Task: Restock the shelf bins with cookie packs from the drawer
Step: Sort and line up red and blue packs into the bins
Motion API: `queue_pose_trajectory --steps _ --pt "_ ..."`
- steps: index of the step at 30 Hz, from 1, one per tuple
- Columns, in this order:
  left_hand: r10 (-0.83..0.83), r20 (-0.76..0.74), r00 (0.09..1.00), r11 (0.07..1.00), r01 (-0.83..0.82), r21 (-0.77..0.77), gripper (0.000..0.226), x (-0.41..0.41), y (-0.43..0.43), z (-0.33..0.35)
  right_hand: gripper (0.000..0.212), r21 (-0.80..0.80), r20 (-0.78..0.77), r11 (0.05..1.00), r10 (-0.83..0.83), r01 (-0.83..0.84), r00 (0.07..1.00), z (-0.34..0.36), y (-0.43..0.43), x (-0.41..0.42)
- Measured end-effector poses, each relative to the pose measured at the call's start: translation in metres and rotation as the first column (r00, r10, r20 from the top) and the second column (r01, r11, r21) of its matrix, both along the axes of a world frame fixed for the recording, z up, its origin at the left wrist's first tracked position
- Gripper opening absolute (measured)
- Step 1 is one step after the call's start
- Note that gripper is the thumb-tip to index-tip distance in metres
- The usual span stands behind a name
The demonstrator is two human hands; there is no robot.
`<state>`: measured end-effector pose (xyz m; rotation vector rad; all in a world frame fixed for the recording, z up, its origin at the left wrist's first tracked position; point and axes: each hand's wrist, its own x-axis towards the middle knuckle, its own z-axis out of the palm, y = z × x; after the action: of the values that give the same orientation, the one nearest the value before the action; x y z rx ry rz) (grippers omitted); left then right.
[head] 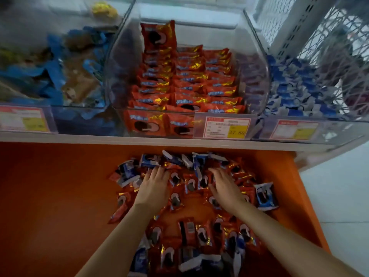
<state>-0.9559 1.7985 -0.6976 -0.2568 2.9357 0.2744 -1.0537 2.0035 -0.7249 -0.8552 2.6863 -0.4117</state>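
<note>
Resting palm-down on the heap of cookie packs point(187, 232) in the orange drawer point(50, 196), the left hand point(153, 186) lies with fingers straight, gripping nothing. The right hand point(225, 188) beside it does likewise. Above the drawer's far edge, the clear shelf bin point(257, 76) holds rows of red packs point(189, 84).

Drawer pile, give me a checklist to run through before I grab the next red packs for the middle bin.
1. Hands in place: left hand and right hand rest flat on the red packs: ok.
2. Packs gripped: neither hand holds one: not ok.
3. Sorting: blue packs lie mixed among them in the drawer: not ok.
4. Room in middle bin: back right corner is free: ok.
5. Match with price tag: print too blurred: cannot tell.
</note>
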Motion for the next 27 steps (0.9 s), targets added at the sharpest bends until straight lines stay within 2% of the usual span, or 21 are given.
queue_pose_trajectory --steps 2,5,12,18,21,27 --pt "0.03 0.06 0.998 0.999 -0.032 0.026 0.06 -0.009 0.0 -0.014 0.053 -0.03 0.059 0.997 -0.064 0.066 0.996 -0.014 -0.007 -0.004" --pt "0.055 0.045 0.997 0.997 -0.058 0.054 0.061 -0.021 -0.001 -0.038 0.052 -0.082 0.089 0.985 -0.144 0.151 0.986 -0.036 -0.02 -0.009" --pt "0.065 0.016 0.998 0.993 -0.066 0.093 0.072 -0.048 -0.01 -0.062 0.055 -0.149 0.038 0.922 -0.354 0.356 0.934 -0.064 -0.043 -0.016" --pt "0.098 0.099 0.99 0.969 -0.118 0.216 0.069 -0.067 -0.013 -0.072 0.049 -0.062 -0.024 0.919 -0.391 0.389 0.92 -0.071 -0.048 -0.023" --pt "0.099 0.076 0.992 0.958 -0.116 0.261 0.07 -0.073 -0.013 -0.074 0.04 -0.028 -0.028 0.92 -0.392 0.391 0.919 -0.069 -0.047 -0.025" --pt "0.09 0.035 0.995 0.96 -0.096 0.262 0.069 -0.08 -0.015 -0.08 0.033 -0.116 0.079 0.912 -0.386 0.393 0.919 -0.069 -0.04 -0.023"
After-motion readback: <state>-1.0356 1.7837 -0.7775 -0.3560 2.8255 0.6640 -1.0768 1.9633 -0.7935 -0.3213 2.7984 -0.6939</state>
